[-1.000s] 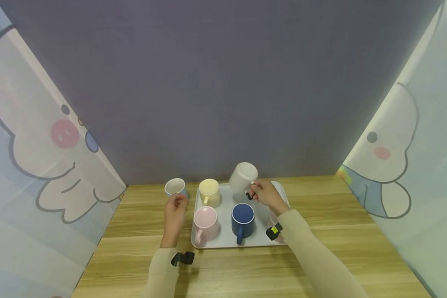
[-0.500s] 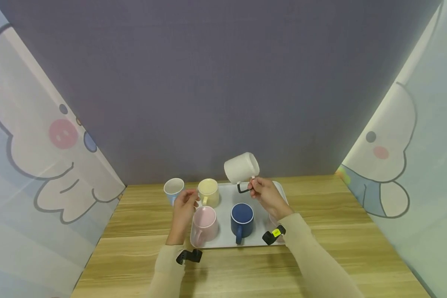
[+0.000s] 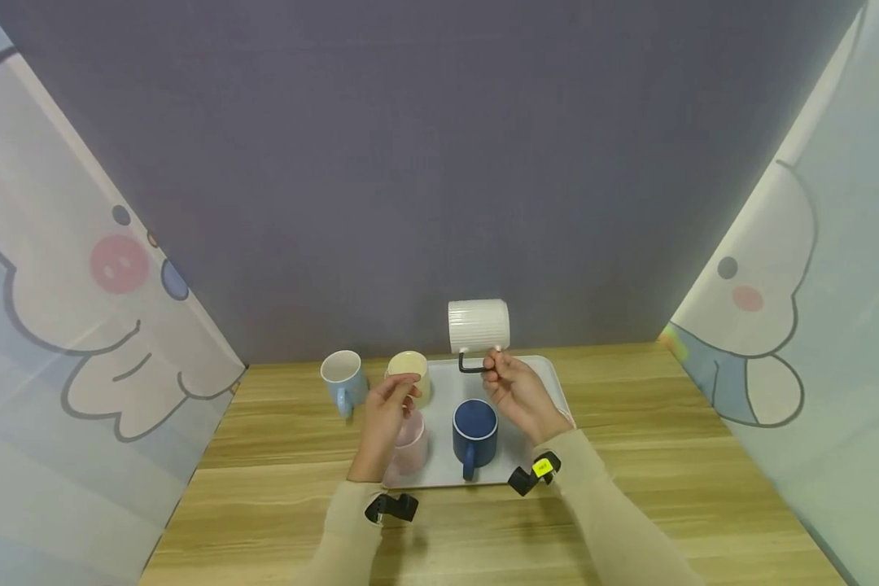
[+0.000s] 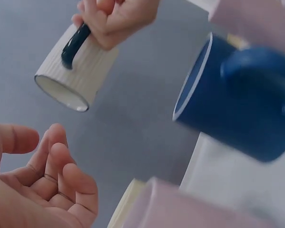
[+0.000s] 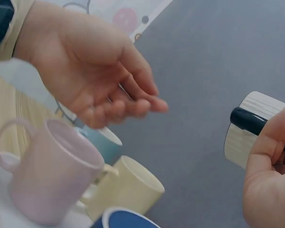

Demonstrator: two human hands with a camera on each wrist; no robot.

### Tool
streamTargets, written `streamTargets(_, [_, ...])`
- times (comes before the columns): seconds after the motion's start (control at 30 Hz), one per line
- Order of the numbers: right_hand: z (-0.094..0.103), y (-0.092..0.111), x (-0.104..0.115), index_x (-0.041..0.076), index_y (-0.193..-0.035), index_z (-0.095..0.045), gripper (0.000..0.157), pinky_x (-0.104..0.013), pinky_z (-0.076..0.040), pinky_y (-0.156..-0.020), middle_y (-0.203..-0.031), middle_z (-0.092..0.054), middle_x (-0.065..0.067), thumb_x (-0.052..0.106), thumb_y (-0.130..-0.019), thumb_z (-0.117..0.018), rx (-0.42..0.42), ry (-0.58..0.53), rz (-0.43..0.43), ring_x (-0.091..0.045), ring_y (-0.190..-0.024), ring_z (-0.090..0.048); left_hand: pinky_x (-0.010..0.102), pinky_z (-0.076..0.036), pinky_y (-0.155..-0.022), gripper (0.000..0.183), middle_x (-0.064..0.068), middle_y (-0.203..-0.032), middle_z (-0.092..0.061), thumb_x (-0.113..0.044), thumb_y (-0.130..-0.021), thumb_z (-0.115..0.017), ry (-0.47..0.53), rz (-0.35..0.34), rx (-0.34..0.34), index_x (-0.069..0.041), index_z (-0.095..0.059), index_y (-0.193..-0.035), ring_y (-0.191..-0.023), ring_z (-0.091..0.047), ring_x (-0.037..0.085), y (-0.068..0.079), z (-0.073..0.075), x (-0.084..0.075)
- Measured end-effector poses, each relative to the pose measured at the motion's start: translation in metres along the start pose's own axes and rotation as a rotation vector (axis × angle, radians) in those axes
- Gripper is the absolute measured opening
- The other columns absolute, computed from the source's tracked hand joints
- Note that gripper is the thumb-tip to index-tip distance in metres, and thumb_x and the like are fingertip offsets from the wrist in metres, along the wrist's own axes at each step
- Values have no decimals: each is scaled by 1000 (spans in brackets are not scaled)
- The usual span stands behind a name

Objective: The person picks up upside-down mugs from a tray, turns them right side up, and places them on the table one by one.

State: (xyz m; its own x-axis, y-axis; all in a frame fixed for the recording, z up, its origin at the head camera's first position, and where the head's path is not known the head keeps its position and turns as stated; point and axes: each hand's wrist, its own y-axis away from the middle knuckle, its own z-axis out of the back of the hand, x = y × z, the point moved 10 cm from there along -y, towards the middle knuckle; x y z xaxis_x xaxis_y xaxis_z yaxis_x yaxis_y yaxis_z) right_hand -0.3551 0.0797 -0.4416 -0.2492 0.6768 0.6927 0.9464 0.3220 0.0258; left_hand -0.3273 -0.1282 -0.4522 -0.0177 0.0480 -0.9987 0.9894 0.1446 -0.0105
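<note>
A white ribbed mug (image 3: 478, 325) with a black handle is held up on its side above the back of the tray. My right hand (image 3: 518, 392) grips it by that handle, and its opening faces left. Over the tray's left part hovers my left hand (image 3: 388, 419), fingers loosely bent and nothing in them. Behind that hand stands a yellow mug (image 3: 414, 368), partly covered by it; a pink mug (image 3: 412, 450) shows beside the wrist. In the left wrist view the mug's dark-rimmed opening (image 4: 61, 93) points toward the left fingers.
The white tray (image 3: 439, 478) lies on a wooden table (image 3: 264, 488) near the grey back wall. On it stands a blue mug (image 3: 475, 435). A light blue mug (image 3: 343, 378) sits on the wood left of the tray.
My right hand has raised the white mug and turned it from tilted upside down to sideways. My left hand has left the light blue mug and moved right over the tray.
</note>
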Motion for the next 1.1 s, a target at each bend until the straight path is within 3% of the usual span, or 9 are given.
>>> streamTargets(0.17, [-14, 5, -4, 11, -99, -58, 18, -12, -44, -68, -89, -61, 4, 11, -107, -42, 124, -124, -11, -4, -72, -53, 21, -42, -60, 25, -3, -81, -65, -13, -103, -57, 121, 58, 71, 5, -70, -114, -67, -50, 11, 0, -23, 5])
streamTargets(0.3, [-24, 9, -8, 10, -102, -57, 21, -11, -45, -69, -90, -62, 4, 12, -109, -37, 211, -157, -21, -4, -73, -54, 22, -41, -62, 24, -3, -87, -67, -19, -103, -58, 242, 123, 145, -1, -72, -113, -70, -49, 11, 1, -43, 8])
streamTargets(0.5, [-28, 10, -14, 9, -104, -56, 26, -11, -46, -69, -90, -63, 3, 11, -110, -31, 235, -151, -20, -3, -73, -55, 23, -42, -65, 26, -5, -89, -65, -28, -104, -60, 357, 164, 218, -6, -73, -108, -74, -50, 10, 4, -62, 7])
streamTargets(0.7, [-31, 12, -20, 10, -104, -57, 27, -11, -44, -67, -91, -63, 4, 12, -111, -31, 251, -132, -18, -3, -72, -54, 19, -37, -60, 19, -8, -88, -61, -22, -106, -56, 581, 199, 301, -11, -71, -101, -72, -46, 6, 7, -75, 8])
streamTargets(0.83, [-30, 13, -25, 11, -105, -57, 22, -11, -42, -66, -93, -61, 5, 14, -110, -36, 258, -69, -16, -2, -73, -52, 15, -30, -52, 18, -7, -91, -62, -20, -109, -48, 703, 189, 392, -11, -62, -102, -64, -39, 1, 11, -81, 4])
streamTargets(0.93, [-28, 14, -26, 12, -105, -59, 21, -11, -39, -65, -95, -61, 7, 17, -110, -39, 260, 18, 13, -1, -75, -50, 14, -26, -50, 17, -8, -91, -60, -20, -110, -45, 727, 160, 448, -10, -58, -104, -58, -34, -1, 14, -84, 0])
streamTargets(1.1, [-17, 13, -24, 13, -105, -62, 18, -13, -36, -61, -97, -61, 7, 24, -108, -48, 120, 263, 32, -2, -75, -47, 14, -25, -50, 16, -7, -88, -56, -20, -110, -45, 715, 137, 451, -9, -55, -105, -54, -29, 0, 16, -84, -7])
